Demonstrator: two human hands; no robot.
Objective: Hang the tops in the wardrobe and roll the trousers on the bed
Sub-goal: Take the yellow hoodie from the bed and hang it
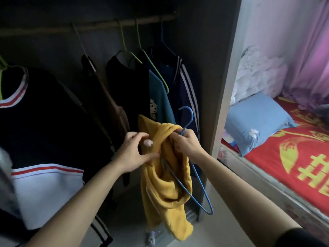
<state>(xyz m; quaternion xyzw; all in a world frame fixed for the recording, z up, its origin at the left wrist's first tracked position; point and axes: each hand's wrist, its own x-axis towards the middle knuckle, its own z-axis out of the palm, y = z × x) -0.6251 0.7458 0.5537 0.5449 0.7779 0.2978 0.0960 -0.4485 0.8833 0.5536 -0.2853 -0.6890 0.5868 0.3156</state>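
The person's right hand [185,144] is closed around the neck of a blue hanger [199,184] and the bunched collar of a yellow top [163,189]. The left hand [137,152] pinches the top's other edge. Behind hang dark tops on the wardrobe rail [89,26]; the bed [293,157] lies to the right.

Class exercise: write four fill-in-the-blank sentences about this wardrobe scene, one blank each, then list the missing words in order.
1. The top held in both hands is ____ in colour.
2. The hanger being worked into it is ____.
3. The right hand has its grip at the hanger's neck, just below its ____.
4. On the bed, the pillow is ____ in colour.

Missing words: yellow; blue; hook; blue
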